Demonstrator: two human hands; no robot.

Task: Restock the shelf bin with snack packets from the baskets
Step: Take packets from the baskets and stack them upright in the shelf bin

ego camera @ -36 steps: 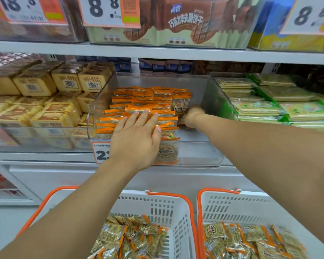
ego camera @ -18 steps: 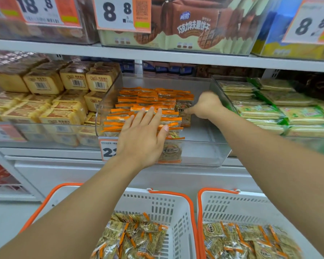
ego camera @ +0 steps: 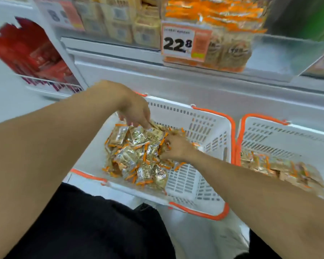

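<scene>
Both hands had left the shelf bin (ego camera: 269,58), where they were half a second earlier, and had come down into the left basket (ego camera: 209,128); the view had swung down with them. The left hand (ego camera: 137,111) hung over the far edge of the pile of snack packets (ego camera: 137,156), fingers curled downward and their tips among the topmost packets, but the blur hid whether they pinched one, so its grip could not be told. The right hand (ego camera: 176,148) lay on the right side of the pile, fingers bent into the packets and seemingly gathering some, though a firm hold could not be made out either.

The packets were gold foil with orange ends, heaped loosely in the left half of the left basket, their long axes pointing every way, with no common direction. The left basket was white with orange handles, its long axis running from near-left to far-right. Just right of it, sides nearly touching, stood the right basket (ego camera: 288,135), holding more of the same packets along its near side. Above and beyond the left basket, the clear shelf bin held stacked packets lying flat, behind a price tag (ego camera: 185,43) reading 22.8. Left of the bin were yellow packs (ego camera: 120,21); lower left, red packs (ego camera: 30,53). Dark trousers (ego camera: 94,227) showed nearest the camera.
</scene>
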